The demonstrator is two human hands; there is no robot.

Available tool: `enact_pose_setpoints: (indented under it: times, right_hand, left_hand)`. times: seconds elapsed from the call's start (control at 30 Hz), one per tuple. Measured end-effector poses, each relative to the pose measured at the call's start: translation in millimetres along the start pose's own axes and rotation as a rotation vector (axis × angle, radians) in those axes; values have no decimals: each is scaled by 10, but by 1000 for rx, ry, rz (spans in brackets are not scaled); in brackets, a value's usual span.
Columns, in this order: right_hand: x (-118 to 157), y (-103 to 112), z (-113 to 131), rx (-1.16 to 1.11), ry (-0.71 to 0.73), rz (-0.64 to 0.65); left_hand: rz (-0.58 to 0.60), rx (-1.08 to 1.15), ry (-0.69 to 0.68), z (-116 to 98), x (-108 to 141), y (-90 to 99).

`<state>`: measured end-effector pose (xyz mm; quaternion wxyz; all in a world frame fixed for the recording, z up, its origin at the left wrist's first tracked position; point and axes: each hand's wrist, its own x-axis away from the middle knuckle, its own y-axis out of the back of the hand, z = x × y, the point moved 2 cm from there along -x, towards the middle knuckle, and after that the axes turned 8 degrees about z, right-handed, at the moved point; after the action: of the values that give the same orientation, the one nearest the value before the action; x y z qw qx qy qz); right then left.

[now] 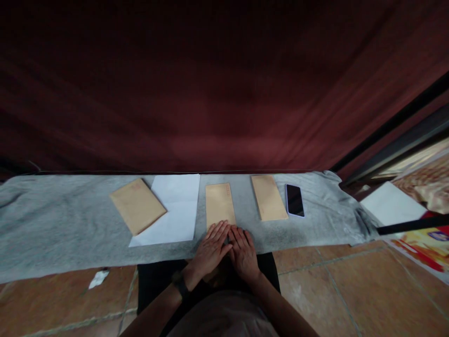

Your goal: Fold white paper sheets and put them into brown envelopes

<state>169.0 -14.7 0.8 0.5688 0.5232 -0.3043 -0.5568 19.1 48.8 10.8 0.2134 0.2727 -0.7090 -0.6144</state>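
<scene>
At eight o'clock from the hands, one white scrap [98, 279] lies on the tiled floor [315, 299]. On the grey-draped table [70, 220] brown envelopes lie in three places; how many are in each cannot be told. At ten o'clock the left-hand envelope [138, 206] lies tilted, partly over white paper [178, 210]. Next, the left hand [213, 245], one dark band [180, 285] at its wrist, has its grip open, fingers stretched out on the near end of the middle envelope [220, 201], at twelve o'clock. Close beside it, the right hand [243, 252] is likewise flat and unclenched at that end. Between one and two o'clock lies the right-hand envelope [269, 199]; just beside it, at two, is one phone [295, 200].
</scene>
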Motion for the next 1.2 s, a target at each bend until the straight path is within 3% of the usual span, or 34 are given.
enact_pose_setpoints:
  times: [0.37, 0.73, 0.8, 0.9, 1.07, 1.2]
  right_hand:
    - [82, 113, -165, -17, -76, 40]
    - [-200, 104, -227, -186, -325, -11]
    - [-240, 93, -256, -325, -354, -33]
    - [-293, 55, -298, -706, -425, -56]
    - [-396, -51, -261, -1402, -734, -50]
    - [-509, -54, -183, -1540, -845, -48]
  left_hand:
    - [-65, -42, 20, 63, 354, -57]
    - [53, -171, 92, 6, 39, 208]
    - [68, -171, 75, 15, 4, 249]
    - [58, -153, 71, 40, -32, 282]
    - [11, -123, 108, 30, -103, 308]
    - [3, -123, 111, -15, -149, 320]
